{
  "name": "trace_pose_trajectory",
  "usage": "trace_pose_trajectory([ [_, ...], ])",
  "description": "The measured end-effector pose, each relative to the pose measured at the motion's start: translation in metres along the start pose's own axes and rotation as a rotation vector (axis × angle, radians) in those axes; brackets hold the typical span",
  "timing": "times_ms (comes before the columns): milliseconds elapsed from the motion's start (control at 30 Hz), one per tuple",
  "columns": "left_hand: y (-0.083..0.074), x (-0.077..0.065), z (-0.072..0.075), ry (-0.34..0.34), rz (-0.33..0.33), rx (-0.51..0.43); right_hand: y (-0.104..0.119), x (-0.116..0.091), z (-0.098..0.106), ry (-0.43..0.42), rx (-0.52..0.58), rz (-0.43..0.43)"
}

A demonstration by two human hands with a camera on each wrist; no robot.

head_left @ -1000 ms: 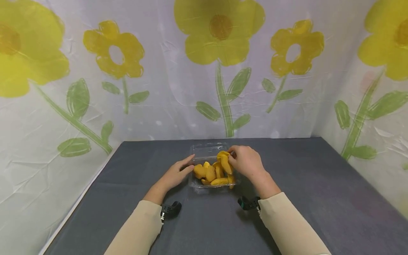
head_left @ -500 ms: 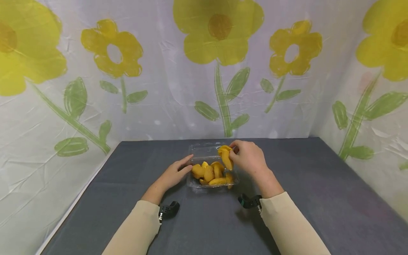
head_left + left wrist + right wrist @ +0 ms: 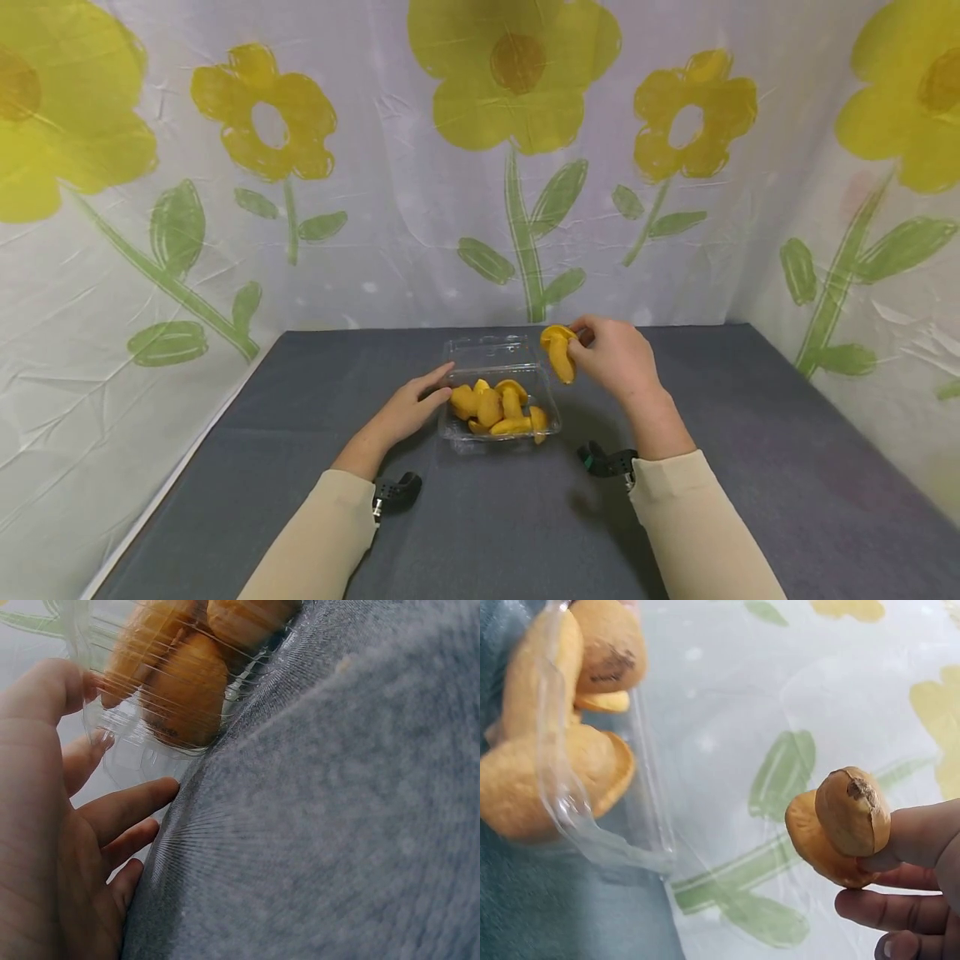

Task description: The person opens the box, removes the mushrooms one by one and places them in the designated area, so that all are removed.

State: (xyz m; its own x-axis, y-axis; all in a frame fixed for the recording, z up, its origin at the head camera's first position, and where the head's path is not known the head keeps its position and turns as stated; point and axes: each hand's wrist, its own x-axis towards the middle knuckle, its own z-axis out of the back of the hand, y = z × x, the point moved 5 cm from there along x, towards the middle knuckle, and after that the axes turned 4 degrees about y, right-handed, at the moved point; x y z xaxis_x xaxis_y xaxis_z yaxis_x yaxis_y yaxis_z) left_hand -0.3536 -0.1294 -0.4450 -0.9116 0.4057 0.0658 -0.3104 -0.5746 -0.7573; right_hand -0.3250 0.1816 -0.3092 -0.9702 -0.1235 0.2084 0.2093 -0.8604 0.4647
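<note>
A yellow mushroom (image 3: 559, 353) hangs in the air to the right of the clear plastic box, its cap up and stem down. My right hand (image 3: 617, 357) pinches it between thumb and fingers. In the right wrist view the stem end of the held mushroom (image 3: 855, 810) shows a dark scar. Several more yellow mushrooms (image 3: 490, 407) lie in the box (image 3: 550, 398), whose lid is folded back. My left hand (image 3: 405, 412) touches the box's left wall with fingers spread. Close up, fingertips (image 3: 97, 739) of that hand rest against the clear plastic.
A dark grey cloth (image 3: 480, 533) covers the table. White curtains (image 3: 390, 208) printed with yellow flowers stand behind and at both sides. The open lid (image 3: 487, 352) lies toward the back of the table.
My right hand has lifted the mushroom out of the box and carried it up and to the right, past the box's right side. The left hand has stayed at the box.
</note>
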Motion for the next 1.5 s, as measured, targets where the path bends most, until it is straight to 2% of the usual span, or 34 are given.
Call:
trace_pose_trajectory([
  [300,0.0,-0.001,0.0,-0.002,0.004,0.0,-0.018,0.0,0.013,-0.01,-0.012,-0.042],
  [633,0.0,0.0,0.0,-0.004,0.007,-0.006,-0.036,0.002,0.014,0.01,-0.026,-0.078],
  [1167,-0.001,0.001,0.0,-0.009,-0.011,0.0,-0.059,0.011,-0.009,0.089,-0.059,-0.137],
  [1500,-0.002,0.001,0.0,-0.004,0.001,-0.007,-0.063,0.016,-0.028,0.113,-0.108,-0.125],
])
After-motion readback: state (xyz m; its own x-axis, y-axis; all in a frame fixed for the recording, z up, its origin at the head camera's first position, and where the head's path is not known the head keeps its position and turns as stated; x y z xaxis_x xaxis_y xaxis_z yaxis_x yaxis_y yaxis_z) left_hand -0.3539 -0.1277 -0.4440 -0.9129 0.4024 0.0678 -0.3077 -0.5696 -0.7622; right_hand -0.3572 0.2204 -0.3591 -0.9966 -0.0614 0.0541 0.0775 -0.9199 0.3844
